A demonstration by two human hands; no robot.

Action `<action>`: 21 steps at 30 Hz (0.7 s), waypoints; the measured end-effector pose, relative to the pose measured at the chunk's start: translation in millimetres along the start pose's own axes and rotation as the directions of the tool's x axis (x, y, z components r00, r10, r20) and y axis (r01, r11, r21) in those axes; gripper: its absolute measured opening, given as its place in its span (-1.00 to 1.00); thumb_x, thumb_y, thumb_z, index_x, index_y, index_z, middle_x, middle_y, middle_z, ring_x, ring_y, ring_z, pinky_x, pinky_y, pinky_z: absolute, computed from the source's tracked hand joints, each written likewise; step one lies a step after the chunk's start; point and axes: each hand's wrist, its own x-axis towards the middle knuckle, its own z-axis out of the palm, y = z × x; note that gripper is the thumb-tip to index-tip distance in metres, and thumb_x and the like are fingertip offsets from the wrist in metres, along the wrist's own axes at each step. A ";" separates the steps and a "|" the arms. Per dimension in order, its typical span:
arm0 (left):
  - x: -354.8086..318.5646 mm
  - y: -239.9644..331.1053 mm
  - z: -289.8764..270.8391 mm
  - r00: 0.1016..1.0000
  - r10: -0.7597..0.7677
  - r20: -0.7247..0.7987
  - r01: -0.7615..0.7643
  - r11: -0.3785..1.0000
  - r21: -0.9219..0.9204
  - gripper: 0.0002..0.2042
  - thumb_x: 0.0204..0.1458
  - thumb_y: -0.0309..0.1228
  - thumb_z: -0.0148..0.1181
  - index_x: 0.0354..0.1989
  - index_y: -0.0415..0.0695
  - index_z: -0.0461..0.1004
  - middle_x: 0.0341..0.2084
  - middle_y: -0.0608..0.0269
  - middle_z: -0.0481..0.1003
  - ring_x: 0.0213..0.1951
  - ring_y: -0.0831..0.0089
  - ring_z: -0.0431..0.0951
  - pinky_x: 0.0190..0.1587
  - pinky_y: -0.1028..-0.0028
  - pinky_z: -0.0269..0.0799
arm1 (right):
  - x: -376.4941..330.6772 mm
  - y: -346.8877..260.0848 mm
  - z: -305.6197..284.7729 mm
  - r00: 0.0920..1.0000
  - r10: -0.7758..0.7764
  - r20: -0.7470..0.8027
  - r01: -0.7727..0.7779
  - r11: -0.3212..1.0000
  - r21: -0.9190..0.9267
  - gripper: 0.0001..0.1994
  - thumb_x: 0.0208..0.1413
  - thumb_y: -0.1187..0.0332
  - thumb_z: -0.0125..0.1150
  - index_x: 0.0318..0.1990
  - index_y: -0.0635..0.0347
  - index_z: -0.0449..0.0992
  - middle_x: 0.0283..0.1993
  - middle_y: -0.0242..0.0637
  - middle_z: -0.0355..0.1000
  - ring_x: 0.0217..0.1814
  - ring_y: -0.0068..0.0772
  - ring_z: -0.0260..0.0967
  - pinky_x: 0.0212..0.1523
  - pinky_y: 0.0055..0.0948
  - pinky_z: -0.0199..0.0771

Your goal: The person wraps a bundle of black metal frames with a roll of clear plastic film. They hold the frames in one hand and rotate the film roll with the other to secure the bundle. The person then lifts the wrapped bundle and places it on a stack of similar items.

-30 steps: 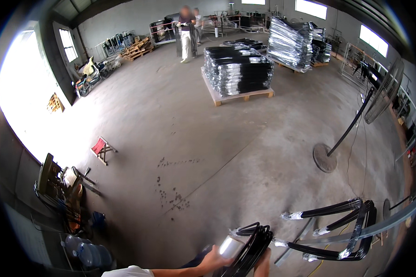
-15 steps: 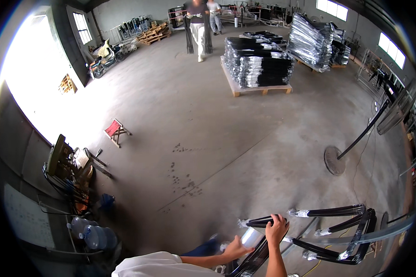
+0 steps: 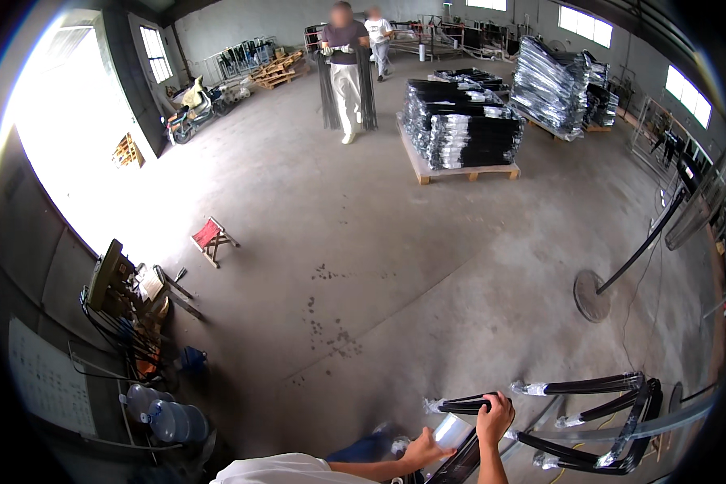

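Observation:
At the lower edge my left hand [image 3: 424, 452] is closed around a roll of clear plastic film [image 3: 452, 432]. Just right of it, my right hand [image 3: 495, 418] has its fingers curled over a bundle of long black tubes [image 3: 463, 402]. The bundle's far end is wrapped in clear film. Its near part runs down past the roll, where my arms partly hide it. The roll lies against or very close to the bundle; contact cannot be made out.
More film-wrapped black bundles [image 3: 589, 385] rest on a metal frame [image 3: 661, 416] at right. A standing fan [image 3: 593, 295] is farther right, a red folding stool [image 3: 208, 234] left. Beyond is a loaded pallet [image 3: 472, 173]. A person [image 3: 344, 60] carries long black strips; another person [image 3: 378, 40] stands behind.
The person with the black strips has walked nearer. My view has tilted slightly, shifting the room down and right. Both my hands keep their holds, with the roll angled a little differently.

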 end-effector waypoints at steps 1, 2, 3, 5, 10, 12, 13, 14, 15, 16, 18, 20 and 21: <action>1.9 -1.7 0.9 1.000 0.003 -0.006 -0.003 1.000 -0.004 -0.19 -0.41 0.13 0.25 -0.15 -0.31 0.13 -0.25 -0.17 0.40 -0.16 0.04 0.44 -0.14 0.31 0.34 | 1.4 -1.4 -0.4 0.999 0.025 0.031 -0.026 1.000 0.011 -0.82 -0.29 0.50 0.14 -0.41 0.06 0.46 -0.18 -0.31 0.35 -0.04 -0.24 0.22 0.02 -0.25 0.11; 3.8 -4.0 4.0 1.000 0.007 -0.007 -0.007 1.000 -0.011 -0.19 -0.41 0.13 0.25 -0.15 -0.32 0.13 -0.26 -0.17 0.40 -0.17 0.04 0.44 -0.14 0.31 0.34 | 1.8 -1.2 -2.4 0.997 0.052 0.063 -0.053 0.998 0.014 -0.81 -0.28 0.49 0.14 -0.40 0.06 0.47 -0.15 -0.29 0.35 -0.01 -0.23 0.22 0.05 -0.25 0.10; 5.2 -6.1 5.8 1.000 0.010 -0.007 -0.010 1.000 -0.018 -0.19 -0.41 0.13 0.26 -0.14 -0.32 0.13 -0.26 -0.17 0.40 -0.17 0.04 0.44 -0.15 0.31 0.34 | 2.1 -1.4 -3.4 0.992 0.079 0.095 -0.080 0.997 0.016 -0.81 -0.27 0.49 0.14 -0.39 0.06 0.47 -0.12 -0.27 0.36 0.02 -0.23 0.21 0.07 -0.25 0.09; 7.0 -8.1 7.9 1.000 0.015 -0.005 -0.015 1.000 -0.021 -0.19 -0.40 0.12 0.26 -0.15 -0.32 0.13 -0.27 -0.17 0.40 -0.18 0.03 0.45 -0.15 0.30 0.35 | 1.8 -0.9 -3.9 0.992 0.082 0.099 -0.084 0.996 0.018 -0.81 -0.27 0.49 0.13 -0.39 0.05 0.47 -0.12 -0.29 0.36 0.01 -0.24 0.21 0.06 -0.25 0.10; 1.3 -0.9 7.3 0.999 0.023 -0.025 -0.023 1.000 -0.010 -0.21 -0.41 0.12 0.26 -0.16 -0.31 0.14 -0.28 -0.16 0.40 -0.19 0.03 0.45 -0.16 0.29 0.35 | -0.1 6.9 0.3 0.999 0.027 0.037 -0.027 0.999 0.019 -0.84 -0.29 0.50 0.13 -0.44 0.07 0.44 -0.20 -0.32 0.35 -0.06 -0.22 0.23 -0.01 -0.24 0.12; 2.0 -3.6 8.5 0.999 0.025 -0.041 -0.026 1.000 -0.015 -0.21 -0.41 0.12 0.26 -0.16 -0.31 0.14 -0.28 -0.16 0.41 -0.20 0.03 0.45 -0.16 0.29 0.35 | 1.2 5.5 -0.7 0.996 0.046 0.080 -0.048 0.998 0.033 -0.84 -0.28 0.49 0.13 -0.43 0.07 0.44 -0.18 -0.31 0.35 -0.04 -0.22 0.23 -0.01 -0.24 0.12; 2.6 -5.2 9.9 0.999 0.027 -0.041 -0.028 0.999 -0.026 -0.21 -0.41 0.12 0.26 -0.16 -0.30 0.14 -0.29 -0.15 0.41 -0.20 0.03 0.45 -0.17 0.29 0.35 | 0.4 7.0 0.2 0.996 0.043 0.074 -0.046 0.999 0.029 -0.84 -0.27 0.49 0.12 -0.43 0.06 0.44 -0.17 -0.30 0.35 -0.03 -0.22 0.23 0.00 -0.23 0.12; 4.0 -6.4 11.0 0.999 0.031 -0.042 -0.032 0.999 -0.035 -0.21 -0.41 0.12 0.27 -0.16 -0.30 0.14 -0.29 -0.15 0.41 -0.20 0.03 0.45 -0.17 0.28 0.35 | 0.4 8.6 2.0 0.997 0.042 0.067 -0.044 0.999 0.025 -0.84 -0.27 0.49 0.12 -0.43 0.06 0.45 -0.16 -0.30 0.35 -0.03 -0.22 0.23 0.00 -0.23 0.11; 4.7 -7.3 12.0 0.999 0.034 -0.043 -0.036 0.998 -0.043 -0.21 -0.41 0.13 0.27 -0.16 -0.30 0.15 -0.29 -0.14 0.41 -0.21 0.03 0.45 -0.17 0.28 0.35 | 0.0 9.7 2.8 0.997 0.041 0.060 -0.043 0.999 0.022 -0.84 -0.26 0.49 0.12 -0.42 0.06 0.45 -0.15 -0.29 0.35 -0.02 -0.22 0.23 0.01 -0.23 0.11; 4.8 -7.6 12.4 0.998 0.038 -0.046 -0.040 0.998 -0.041 -0.21 -0.41 0.13 0.26 -0.16 -0.29 0.15 -0.29 -0.14 0.41 -0.20 0.03 0.45 -0.17 0.28 0.35 | -0.3 10.1 2.6 0.997 0.044 0.066 -0.046 0.999 0.021 -0.84 -0.26 0.49 0.12 -0.42 0.06 0.45 -0.14 -0.29 0.35 -0.01 -0.22 0.22 0.01 -0.23 0.11; 4.4 -7.5 11.8 0.998 0.046 -0.050 -0.048 0.998 -0.035 -0.21 -0.41 0.13 0.26 -0.16 -0.29 0.15 -0.28 -0.14 0.41 -0.20 0.03 0.45 -0.17 0.28 0.35 | 0.4 8.7 1.2 0.996 0.052 0.078 -0.053 0.998 0.018 -0.84 -0.25 0.49 0.11 -0.42 0.05 0.45 -0.13 -0.28 0.35 0.00 -0.22 0.22 0.02 -0.23 0.10; 4.4 -8.4 12.4 0.998 0.050 -0.050 -0.052 0.998 -0.035 -0.22 -0.41 0.13 0.26 -0.16 -0.28 0.15 -0.28 -0.13 0.41 -0.20 0.03 0.45 -0.17 0.28 0.35 | 0.3 8.5 0.4 0.995 0.057 0.086 -0.059 0.998 0.022 -0.84 -0.25 0.49 0.11 -0.42 0.05 0.45 -0.13 -0.28 0.35 0.00 -0.22 0.22 0.02 -0.23 0.10; 4.7 -8.6 12.6 0.997 0.052 -0.049 -0.054 0.998 -0.035 -0.22 -0.41 0.13 0.26 -0.16 -0.28 0.15 -0.28 -0.13 0.42 -0.20 0.03 0.45 -0.16 0.28 0.35 | 0.5 8.6 0.2 0.994 0.060 0.090 -0.063 0.998 0.024 -0.84 -0.25 0.49 0.11 -0.41 0.05 0.45 -0.13 -0.28 0.34 0.00 -0.23 0.22 0.03 -0.23 0.10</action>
